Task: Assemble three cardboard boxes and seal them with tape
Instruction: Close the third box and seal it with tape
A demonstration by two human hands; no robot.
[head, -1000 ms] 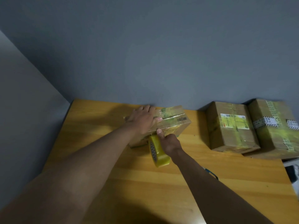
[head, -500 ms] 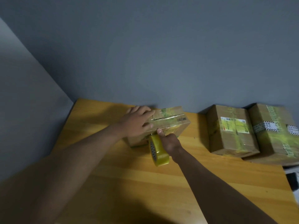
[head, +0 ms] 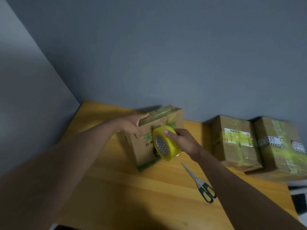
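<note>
A cardboard box (head: 177, 119) with green print stands tipped up on its edge near the back of the wooden table (head: 116, 188). My left hand (head: 132, 126) grips its upper left corner, thumb on the near face. My right hand (head: 181, 141) holds a yellow tape roll (head: 167, 145) against the box's near face. Two taped boxes stand at the right: one with a printed label (head: 235, 141) and one with black-and-white tape (head: 280, 146) beside it.
Scissors (head: 199, 184) with dark handles lie on the table just under my right forearm. A grey wall runs right behind the boxes. A dark object (head: 299, 203) sits past the table's right edge.
The box went from lying flat to standing on its edge. My left hand shifted from its top to its upper left corner. The tape roll rose with my right hand; the scissors came into sight.
</note>
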